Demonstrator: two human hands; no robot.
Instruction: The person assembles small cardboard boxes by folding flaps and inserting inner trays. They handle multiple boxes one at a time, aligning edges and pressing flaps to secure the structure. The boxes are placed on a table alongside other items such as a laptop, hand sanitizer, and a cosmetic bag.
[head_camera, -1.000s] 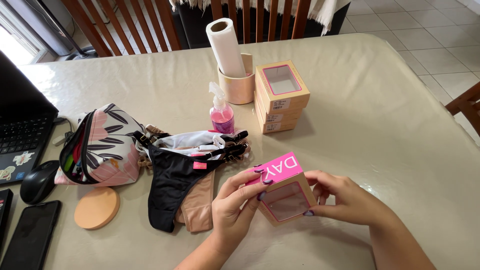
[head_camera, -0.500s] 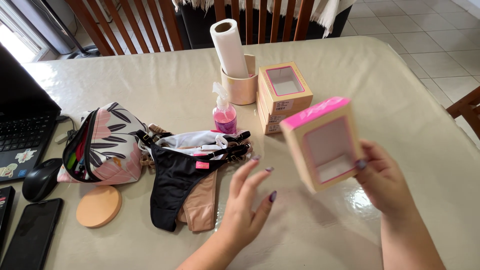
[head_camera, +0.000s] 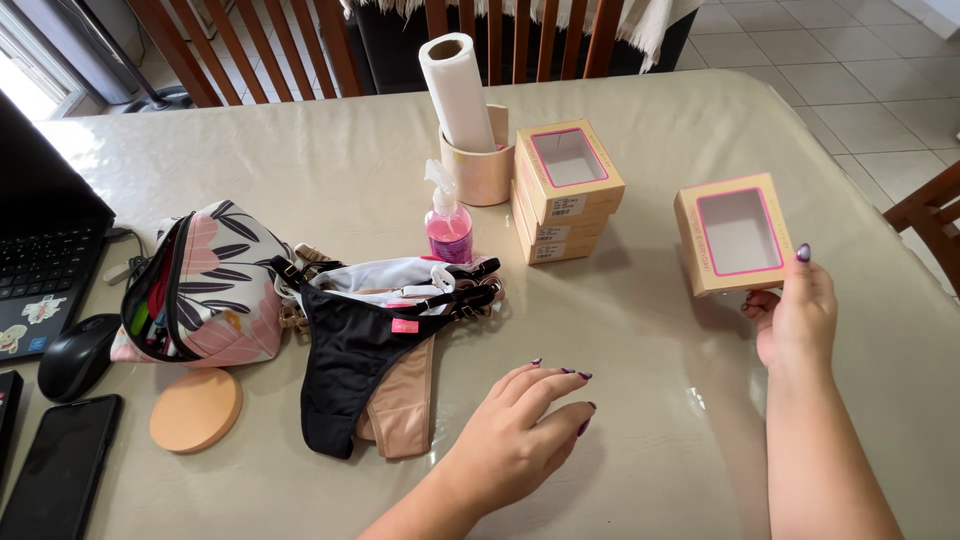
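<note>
Three stacked window boxes (head_camera: 560, 195) far; right hand (head_camera: 795, 315) grips a fourth window box (head_camera: 733, 233); left hand (head_camera: 520, 435) empty, fingers loosely curled.

Views: one only, head-worn camera, nothing shared with another view.
Position: sitting above the table's (head_camera: 650, 420) near edge, at the person's head.
Facing: looking down and forward across the table toward chairs (head_camera: 250, 40) at the far side.
Distance: close, forearms entering from the bottom edge.

Four window boxes (head_camera: 735, 235), two phones (head_camera: 55, 465), one spray bottle (head_camera: 447, 220)
</note>
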